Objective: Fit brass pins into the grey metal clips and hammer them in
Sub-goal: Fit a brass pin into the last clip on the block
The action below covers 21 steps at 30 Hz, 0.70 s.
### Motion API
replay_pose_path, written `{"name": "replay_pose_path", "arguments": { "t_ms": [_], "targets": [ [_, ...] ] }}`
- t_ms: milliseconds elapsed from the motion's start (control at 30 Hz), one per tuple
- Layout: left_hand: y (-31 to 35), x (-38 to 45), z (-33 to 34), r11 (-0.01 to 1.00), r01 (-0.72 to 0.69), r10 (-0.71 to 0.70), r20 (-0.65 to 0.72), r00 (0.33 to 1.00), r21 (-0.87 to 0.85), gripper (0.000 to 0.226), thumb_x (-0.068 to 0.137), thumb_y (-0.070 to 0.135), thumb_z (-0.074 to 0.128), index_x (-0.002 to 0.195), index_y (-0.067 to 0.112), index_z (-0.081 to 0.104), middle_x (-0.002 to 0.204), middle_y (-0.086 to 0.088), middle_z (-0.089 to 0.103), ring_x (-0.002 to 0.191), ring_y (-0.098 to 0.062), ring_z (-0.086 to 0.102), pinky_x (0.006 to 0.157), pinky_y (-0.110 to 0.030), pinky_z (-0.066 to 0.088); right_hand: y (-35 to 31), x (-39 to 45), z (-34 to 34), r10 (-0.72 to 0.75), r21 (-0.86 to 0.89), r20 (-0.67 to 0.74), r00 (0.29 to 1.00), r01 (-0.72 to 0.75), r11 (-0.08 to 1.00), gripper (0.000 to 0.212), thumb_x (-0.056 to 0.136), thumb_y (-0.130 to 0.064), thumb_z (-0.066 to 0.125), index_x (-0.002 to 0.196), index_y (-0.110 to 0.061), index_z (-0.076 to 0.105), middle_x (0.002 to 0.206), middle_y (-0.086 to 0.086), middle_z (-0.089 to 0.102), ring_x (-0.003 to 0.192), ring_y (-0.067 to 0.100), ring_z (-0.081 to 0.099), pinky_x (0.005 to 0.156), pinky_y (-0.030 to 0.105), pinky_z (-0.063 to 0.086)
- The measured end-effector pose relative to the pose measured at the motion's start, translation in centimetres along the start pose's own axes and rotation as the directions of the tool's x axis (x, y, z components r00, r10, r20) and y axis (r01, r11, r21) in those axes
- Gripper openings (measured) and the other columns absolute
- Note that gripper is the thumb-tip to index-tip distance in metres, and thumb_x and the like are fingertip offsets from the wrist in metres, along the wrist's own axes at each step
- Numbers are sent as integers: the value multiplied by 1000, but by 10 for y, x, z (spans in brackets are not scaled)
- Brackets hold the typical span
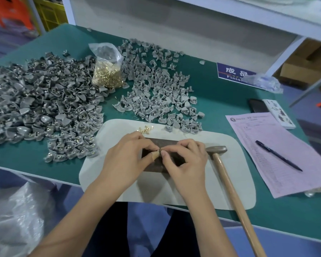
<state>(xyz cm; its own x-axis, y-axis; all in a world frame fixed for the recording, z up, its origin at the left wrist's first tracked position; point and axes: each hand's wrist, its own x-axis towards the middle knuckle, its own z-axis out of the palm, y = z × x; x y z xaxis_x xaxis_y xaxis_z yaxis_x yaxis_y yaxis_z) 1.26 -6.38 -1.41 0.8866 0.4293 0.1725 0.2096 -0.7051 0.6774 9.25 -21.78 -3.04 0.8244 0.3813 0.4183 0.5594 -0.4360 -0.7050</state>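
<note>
Both forearms reach up from the bottom edge to meet over a dark metal block (163, 156) that sits on a pale mat (174, 190). Over that block the left hand (127, 160) and right hand (183, 160) come fingertip to fingertip, fingers curled, pinching a small piece (159, 150) between them — it is too hidden to say whether it is a clip, a pin or both. A tan plaster wraps the left thumb (155, 155).

Just beside the right hand lies a hammer (228, 179), its head on the mat and its wooden handle running toward the near table edge. A few loose brass pins (144, 130) rest on the mat's far edge, near the left hand. Beyond them, a clear bag of brass pins (107, 76) stands between two heaps of grey metal clips: a large, darker heap (39, 106) on the left and a paler spread (156, 88) on the right (some of these lie on the mat's far corner).

All of this sits on a green table (220, 101). To the right lies a pink printed form (278, 154) — its text too small to read — with a dark pen (278, 155) on it. Farther back, a blue sign (233, 72) shows "成品" and the start of an English word, "Finis", the rest covered by crumpled clear plastic (263, 82). A black phone (258, 105) lies near a white card (279, 115).
</note>
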Motion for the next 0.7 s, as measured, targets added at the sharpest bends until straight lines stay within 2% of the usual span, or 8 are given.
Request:
{"name": "replay_pose_path", "arguments": {
  "t_ms": [167, 267, 367, 567, 700],
  "targets": [
    [1, 0, 1, 1000, 24, -24, 0, 1000, -5, 8, 84, 49, 72, 90, 45, 71, 93, 19, 57, 94, 0, 55, 72, -30, 47, -4, 1, -3, 50, 29, 54, 997, -52, 998, 7, 82, -36, 74, 85, -42, 76, 79, -9, 57, 92, 14, 50, 92, 53, 41],
    [2, -1, 1, 999, 44, -44, 3, 999, -10, 8, 85, 48, 72, 92, 44, 71, 95, 18, 57, 89, 0, 58, 72, -29, 48, -5, 4, -4, 66, -17, 102, 993, -64, 998, 3, 82, -42, 70, 82, -43, 73, 80, -10, 59, 95, 12, 51, 92, 42, 35],
    [2, -2, 1, 999, 51, -51, 7, 999, -11, 8, 86, 46, 72, 94, 44, 71, 95, 17, 57, 88, 0, 58, 73, -30, 49, -6, 3, -2, 73, -48, 105, 992, -68, 997, 12, 81, -47, 64, 82, -39, 72, 80, -12, 56, 96, 13, 50, 88, 36, 31],
    [1, -2, 0, 998, 58, -58, 5, 998, -18, 8, 86, 47, 70, 94, 46, 71, 95, 17, 57, 88, 0, 58, 74, -30, 49, -8, 5, -3, 106, -41, 132, 986, -101, 994, 12, 80, -44, 65, 79, -34, 71, 79, -10, 57, 95, 15, 50, 89, 39, 33],
    [1, -3, 0, 998, 55, -55, 7, 998, -18, 8, 86, 48, 70, 93, 48, 70, 94, 18, 57, 87, 1, 58, 72, -30, 49, -10, 7, -6, 132, -6, 153, 979, -133, 991, 9, 79, -38, 67, 77, -31, 72, 77, -8, 58, 94, 16, 49, 92, 46, 37]
  ]
}}
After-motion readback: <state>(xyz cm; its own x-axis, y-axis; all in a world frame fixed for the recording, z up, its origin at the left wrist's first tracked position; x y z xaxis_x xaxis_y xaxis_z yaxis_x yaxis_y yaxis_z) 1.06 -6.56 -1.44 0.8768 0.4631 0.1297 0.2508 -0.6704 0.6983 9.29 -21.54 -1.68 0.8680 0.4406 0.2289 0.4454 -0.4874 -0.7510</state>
